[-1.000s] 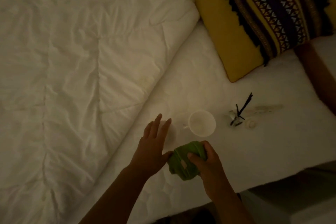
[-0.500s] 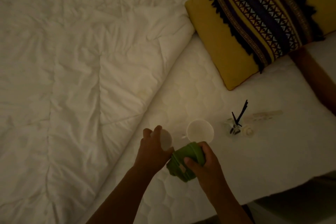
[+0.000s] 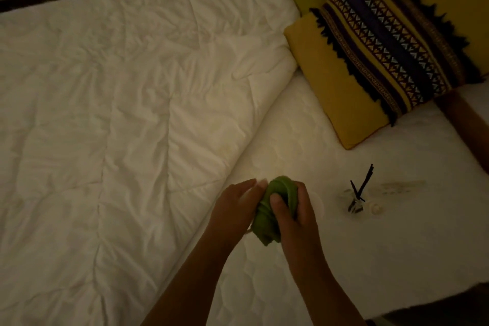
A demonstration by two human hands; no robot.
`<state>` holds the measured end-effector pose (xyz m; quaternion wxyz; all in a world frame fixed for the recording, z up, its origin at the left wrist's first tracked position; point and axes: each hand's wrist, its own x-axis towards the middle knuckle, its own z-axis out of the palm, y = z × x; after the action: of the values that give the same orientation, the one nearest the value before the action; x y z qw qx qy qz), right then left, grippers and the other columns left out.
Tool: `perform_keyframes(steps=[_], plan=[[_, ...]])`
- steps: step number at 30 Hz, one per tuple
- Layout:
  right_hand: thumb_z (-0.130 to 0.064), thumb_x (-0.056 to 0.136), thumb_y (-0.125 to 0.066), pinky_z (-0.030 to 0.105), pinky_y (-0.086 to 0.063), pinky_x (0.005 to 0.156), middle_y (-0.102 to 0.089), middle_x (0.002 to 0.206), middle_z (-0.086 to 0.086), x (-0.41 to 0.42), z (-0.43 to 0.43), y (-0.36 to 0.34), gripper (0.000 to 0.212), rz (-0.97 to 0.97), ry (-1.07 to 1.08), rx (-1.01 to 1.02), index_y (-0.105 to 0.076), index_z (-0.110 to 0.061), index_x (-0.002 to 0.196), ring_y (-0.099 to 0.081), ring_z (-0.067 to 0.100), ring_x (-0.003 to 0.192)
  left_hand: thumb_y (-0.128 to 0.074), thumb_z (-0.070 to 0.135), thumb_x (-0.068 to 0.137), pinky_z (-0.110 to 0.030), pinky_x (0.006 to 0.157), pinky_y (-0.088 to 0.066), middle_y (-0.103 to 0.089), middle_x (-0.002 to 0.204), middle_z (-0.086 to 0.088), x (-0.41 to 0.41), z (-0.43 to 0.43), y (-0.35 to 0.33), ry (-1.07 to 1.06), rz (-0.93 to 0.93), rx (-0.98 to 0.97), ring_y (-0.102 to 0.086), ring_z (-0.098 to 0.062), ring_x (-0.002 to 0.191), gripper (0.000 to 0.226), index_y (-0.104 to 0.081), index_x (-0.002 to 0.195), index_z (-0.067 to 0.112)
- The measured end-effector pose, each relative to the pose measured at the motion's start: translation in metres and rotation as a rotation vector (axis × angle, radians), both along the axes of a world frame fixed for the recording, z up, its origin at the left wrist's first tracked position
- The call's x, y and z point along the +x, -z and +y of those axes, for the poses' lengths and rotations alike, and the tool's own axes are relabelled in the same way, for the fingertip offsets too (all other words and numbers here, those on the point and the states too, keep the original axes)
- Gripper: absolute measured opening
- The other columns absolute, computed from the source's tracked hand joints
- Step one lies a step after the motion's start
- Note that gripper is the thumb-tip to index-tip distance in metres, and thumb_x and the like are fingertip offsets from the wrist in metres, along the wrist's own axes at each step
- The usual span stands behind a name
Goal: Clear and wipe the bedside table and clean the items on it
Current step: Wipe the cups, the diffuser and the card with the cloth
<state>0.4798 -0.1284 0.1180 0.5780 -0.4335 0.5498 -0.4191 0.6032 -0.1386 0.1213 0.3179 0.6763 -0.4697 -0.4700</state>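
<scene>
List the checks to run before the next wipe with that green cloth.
1. Grip on crumpled green cloth by right hand: ok.
2. Item held in left hand, which touches the cloth: cannot tell, hidden.
3. Upright stance of round white cup beside the right hand: cannot tell, mostly hidden.
4. Distance of clear glass diffuser with black reed sticks from both hands: ok, it stands apart.
5. Position of small pale cap beside the diffuser, away from the hands: ok.
6. Light to spot dirt: not ok, dim.
</scene>
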Motion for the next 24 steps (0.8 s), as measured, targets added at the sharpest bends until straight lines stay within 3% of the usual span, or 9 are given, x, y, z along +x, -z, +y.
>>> perform_keyframes(steps=[2, 5, 7, 9, 11, 14, 18, 21, 24], plan=[[-0.039, 0.089, -0.056, 0.026, -0.059, 0.067, -0.065, 0.088, -0.007, 0.004, 0.0, 0.002, 0.017, 0.013, 0.01, 0.017, -0.055, -0.033, 0.105, -0.067, 0.009, 0.08, -0.044, 0.052, 0.09, -0.022, 0.051, -0.04, -0.048, 0.05, 0.008, 0.002, 0.004, 0.001, -0.035, 0.015, -0.017, -0.047, -0.007, 0.049, 0.046, -0.053, 0.057, 0.021], [-0.042, 0.089, -0.056, 0.034, -0.059, 0.071, -0.065, 0.092, -0.009, 0.008, 0.001, 0.007, 0.015, -0.021, 0.008, 0.137, -0.055, -0.057, 0.092, -0.067, 0.01, 0.083, -0.047, 0.048, 0.089, -0.019, 0.051, -0.04, -0.051, 0.053, 0.009, 0.006, 0.011, 0.003, -0.033, 0.079, -0.033, -0.049, -0.005, 0.051, 0.039, -0.057, 0.058, 0.026], [-0.046, 0.09, -0.053, 0.042, -0.059, 0.074, -0.064, 0.101, -0.004, 0.007, -0.002, 0.009, 0.018, -0.149, 0.036, 0.302, -0.057, -0.062, 0.085, -0.066, 0.017, 0.093, -0.05, 0.05, 0.086, -0.015, 0.057, -0.043, -0.061, 0.069, 0.009, 0.008, 0.016, 0.003, -0.02, 0.111, 0.011, -0.057, -0.003, 0.062, 0.029, -0.068, 0.079, 0.029], [-0.043, 0.09, -0.055, 0.045, -0.059, 0.074, -0.066, 0.109, 0.007, 0.005, -0.005, 0.011, 0.012, -0.326, 0.051, 0.441, -0.065, -0.05, 0.094, -0.066, 0.027, 0.099, -0.052, 0.052, 0.081, -0.013, 0.065, -0.048, -0.068, 0.09, 0.006, 0.01, 0.02, 0.003, -0.048, 0.117, 0.061, -0.064, -0.002, 0.081, 0.044, -0.065, 0.116, 0.03], [-0.043, 0.082, -0.062, 0.048, -0.058, 0.079, -0.067, 0.116, 0.014, 0.0, -0.01, 0.012, 0.032, -0.474, 0.041, 0.574, -0.066, -0.032, 0.112, -0.066, 0.032, 0.104, -0.052, 0.049, 0.08, -0.014, 0.072, -0.051, -0.068, 0.097, 0.001, 0.012, 0.024, 0.001, -0.065, 0.159, 0.038, -0.064, 0.0, 0.087, 0.056, -0.055, 0.133, 0.03], [-0.045, 0.079, -0.063, 0.049, -0.055, 0.087, -0.065, 0.122, 0.019, -0.004, -0.016, 0.009, 0.055, -0.655, -0.023, 0.752, -0.064, -0.013, 0.124, -0.063, 0.036, 0.112, -0.054, 0.042, 0.082, -0.014, 0.078, -0.05, -0.064, 0.095, -0.009, 0.015, 0.024, -0.005, -0.035, 0.248, -0.025, -0.064, -0.005, 0.085, 0.061, -0.047, 0.14, 0.027], [-0.041, 0.091, -0.049, 0.039, -0.057, 0.081, -0.07, 0.115, 0.015, -0.006, -0.019, 0.006, 0.042, -0.792, -0.162, 0.801, -0.074, -0.011, 0.108, -0.069, 0.028, 0.102, -0.051, 0.055, 0.075, -0.023, 0.084, -0.053, -0.062, 0.099, -0.005, 0.017, 0.024, -0.012, 0.016, 0.276, -0.075, -0.064, -0.015, 0.092, 0.07, -0.044, 0.141, 0.033], [-0.038, 0.089, -0.053, 0.044, -0.056, 0.08, -0.069, 0.116, 0.018, -0.009, -0.016, 0.01, 0.042, -0.833, -0.135, 0.85, -0.073, -0.008, 0.109, -0.069, 0.033, 0.1, -0.049, 0.054, 0.077, -0.029, 0.089, -0.054, -0.06, 0.1, -0.006, 0.018, 0.024, -0.014, 0.052, 0.275, -0.095, -0.062, -0.02, 0.095, 0.068, -0.041, 0.142, 0.036], [-0.034, 0.087, -0.056, 0.047, -0.057, 0.073, -0.071, 0.107, 0.022, -0.012, -0.011, 0.014, 0.039, -0.83, -0.095, 0.905, -0.076, -0.003, 0.1, -0.071, 0.037, 0.091, -0.046, 0.058, 0.076, -0.024, 0.082, -0.054, -0.062, 0.097, 0.0, 0.016, 0.026, -0.015, 0.054, 0.261, -0.086, -0.063, -0.015, 0.092, 0.066, -0.047, 0.137, 0.033]])
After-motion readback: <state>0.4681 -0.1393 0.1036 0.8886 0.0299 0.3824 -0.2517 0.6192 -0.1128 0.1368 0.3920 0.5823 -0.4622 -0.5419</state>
